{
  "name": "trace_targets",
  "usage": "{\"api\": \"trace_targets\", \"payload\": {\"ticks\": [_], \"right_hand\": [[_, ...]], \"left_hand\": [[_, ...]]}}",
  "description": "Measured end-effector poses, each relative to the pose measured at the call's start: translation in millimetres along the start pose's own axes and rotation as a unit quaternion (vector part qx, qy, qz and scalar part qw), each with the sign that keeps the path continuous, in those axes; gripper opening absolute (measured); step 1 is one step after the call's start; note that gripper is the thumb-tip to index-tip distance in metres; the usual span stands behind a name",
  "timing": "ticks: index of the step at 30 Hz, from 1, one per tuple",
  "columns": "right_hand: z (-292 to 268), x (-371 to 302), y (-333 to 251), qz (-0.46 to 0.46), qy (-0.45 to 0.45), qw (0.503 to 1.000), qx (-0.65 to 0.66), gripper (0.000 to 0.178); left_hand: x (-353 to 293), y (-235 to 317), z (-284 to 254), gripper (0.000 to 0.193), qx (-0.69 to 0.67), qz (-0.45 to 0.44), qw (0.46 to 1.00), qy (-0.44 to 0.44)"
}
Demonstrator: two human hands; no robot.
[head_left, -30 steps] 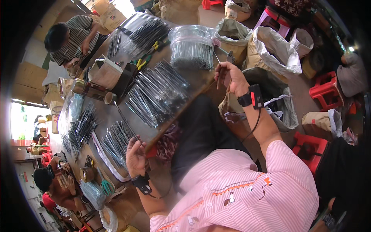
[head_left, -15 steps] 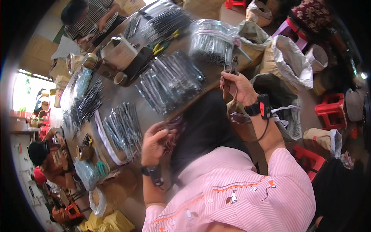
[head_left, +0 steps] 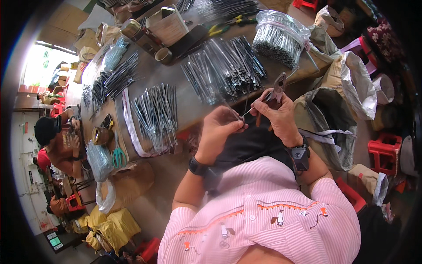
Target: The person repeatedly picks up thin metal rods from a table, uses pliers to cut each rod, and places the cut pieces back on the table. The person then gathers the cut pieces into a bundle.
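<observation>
My right hand (head_left: 281,119) is closed around pliers (head_left: 278,86), their metal jaws pointing up and their reddish-brown handles running down through the palm. Its thumb and forefinger also pinch one end of a thin metal rod (head_left: 247,112). My left hand (head_left: 220,132) sits just left of it, fingertips closed on the rod's other end; a thin strip slants up from those fingers. Both hands are above my lap, by the table's near edge. Just beyond them lies a row of flat metal strips (head_left: 239,66). Farther left is a second pile of metal strips (head_left: 156,112).
A plastic-wrapped bundle of rods (head_left: 278,42) stands at the table's right end. Open sacks (head_left: 323,116) crowd my right side, near a red stool (head_left: 383,152). Teal scissors (head_left: 118,155) lie on the left. A co-worker (head_left: 61,141) sits at far left.
My hands have come together, the left moving up and right to pinch the thin rod. The pliers stay in my right hand. The whole view has shifted, with the table now farther right.
</observation>
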State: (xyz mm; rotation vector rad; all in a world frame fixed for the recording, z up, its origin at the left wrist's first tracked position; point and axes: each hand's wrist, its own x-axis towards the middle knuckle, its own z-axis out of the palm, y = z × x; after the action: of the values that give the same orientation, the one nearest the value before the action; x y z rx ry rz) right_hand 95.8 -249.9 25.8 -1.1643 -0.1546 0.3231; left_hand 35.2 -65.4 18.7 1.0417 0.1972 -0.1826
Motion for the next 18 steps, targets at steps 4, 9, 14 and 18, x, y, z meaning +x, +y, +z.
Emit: {"api": "trace_targets", "payload": {"ticks": [4, 9, 14, 18], "right_hand": [[5.4, -0.3, 15.0, -0.004, -0.02, 0.999, -0.049, 0.013], [19.1, -1.9, 20.0, -0.036, 0.009, 0.995, -0.097, 0.02], [7.7, 15.4, 1.6, -0.086, 0.083, 0.993, -0.005, 0.021], [-2.8, 14.7, 0.1, 0.018, 0.032, 0.999, -0.013, 0.019]], "left_hand": [[1.2, -0.1, -3.8, 0.018, -0.007, 0.002, 1.0, -0.006], [-0.1, 3.6, -12.0, 0.018, 0.026, -0.012, 0.999, 0.025], [-7.9, 6.8, -22.2, 0.021, 0.057, -0.029, 0.998, 0.02], [-9.4, 0.6, -15.3, 0.026, 0.112, -0.028, 0.993, -0.033]]}}
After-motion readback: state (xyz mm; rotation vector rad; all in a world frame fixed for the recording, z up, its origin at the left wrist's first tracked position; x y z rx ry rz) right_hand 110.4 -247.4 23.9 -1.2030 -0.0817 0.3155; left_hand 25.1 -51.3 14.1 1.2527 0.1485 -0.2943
